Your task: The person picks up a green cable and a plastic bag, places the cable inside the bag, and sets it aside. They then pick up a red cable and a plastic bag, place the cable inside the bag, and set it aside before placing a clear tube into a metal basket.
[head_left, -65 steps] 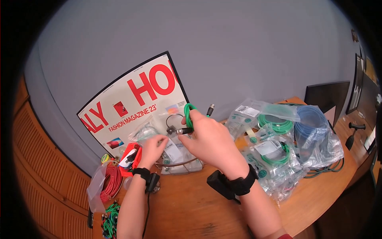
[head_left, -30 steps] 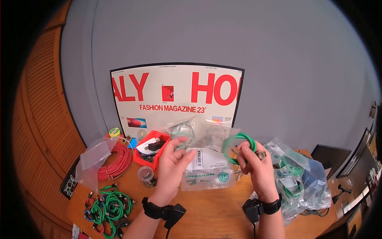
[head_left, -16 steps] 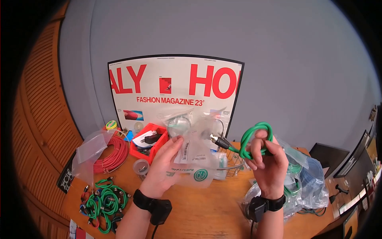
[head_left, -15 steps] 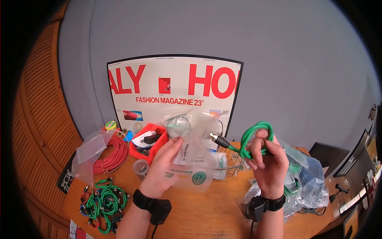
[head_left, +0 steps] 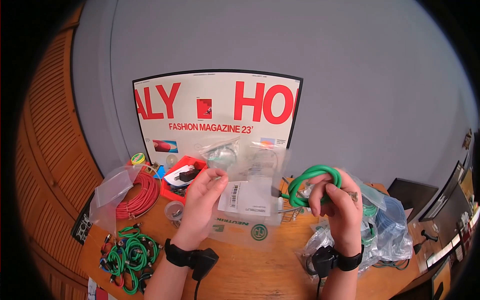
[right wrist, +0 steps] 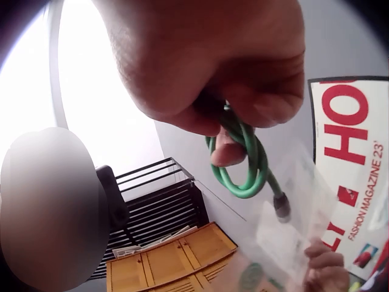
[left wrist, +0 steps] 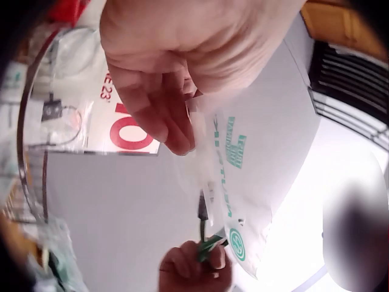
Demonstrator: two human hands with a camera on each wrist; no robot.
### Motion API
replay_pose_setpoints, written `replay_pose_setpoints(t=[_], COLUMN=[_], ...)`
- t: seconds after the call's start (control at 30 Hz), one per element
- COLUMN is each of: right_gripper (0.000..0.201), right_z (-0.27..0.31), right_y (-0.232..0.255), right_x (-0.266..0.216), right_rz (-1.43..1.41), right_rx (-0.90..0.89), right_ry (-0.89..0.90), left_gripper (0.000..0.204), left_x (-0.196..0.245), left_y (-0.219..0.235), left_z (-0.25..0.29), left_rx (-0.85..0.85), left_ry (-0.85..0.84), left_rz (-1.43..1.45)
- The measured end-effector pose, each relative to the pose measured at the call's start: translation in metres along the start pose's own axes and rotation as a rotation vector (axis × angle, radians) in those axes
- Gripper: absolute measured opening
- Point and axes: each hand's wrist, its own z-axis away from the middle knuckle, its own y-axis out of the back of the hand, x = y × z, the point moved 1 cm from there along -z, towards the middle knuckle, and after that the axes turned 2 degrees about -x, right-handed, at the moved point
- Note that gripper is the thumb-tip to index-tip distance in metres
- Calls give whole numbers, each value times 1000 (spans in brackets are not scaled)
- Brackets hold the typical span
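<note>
My left hand (head_left: 202,205) pinches a clear plastic bag (head_left: 235,235) with a white barcode label (head_left: 245,197) and green print, held up above the table. To its right, my right hand (head_left: 339,210) grips a looped green cable (head_left: 312,172), fingers curled through the coil. One black-sleeved connector (right wrist: 281,208) points left and overlaps the bag's right side; in the head view its tip shows faintly through or behind the plastic. The cable's other metal end (head_left: 354,197) sticks out beside the right hand. In the left wrist view the bag (left wrist: 240,170) hangs from thumb and fingertips.
A pile of green cables (head_left: 132,257) lies front left, with a red cable coil (head_left: 142,195) behind it. A red bin (head_left: 197,165) and a small clear cup (head_left: 174,211) stand nearby. Bagged cables (head_left: 390,225) cover the right side. A monitor (head_left: 217,100) stands behind.
The head view has turned left. My left hand has lifted the bag off the wire basket area. My right hand has brought the cable's connector from in front of the bag to its right edge.
</note>
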Motion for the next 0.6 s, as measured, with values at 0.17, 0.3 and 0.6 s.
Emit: replay_pose_setpoints(t=[0.17,0.3,0.6], right_gripper=[27,31,43], right_z=[-6,-8,-8], right_y=[-3,-7,-18], right_x=[10,18,20], right_rz=[-129,-277,-415], right_rx=[-1,-65,12], right_ry=[-69,-99,-86], left_gripper=[23,38,55], left_x=[10,10,22], left_y=[-19,-24,-34], left_z=[7,9,18], left_rx=[-63,-107,0], left_ry=[-293,-367,-299], left_rz=[-361,-297,-69])
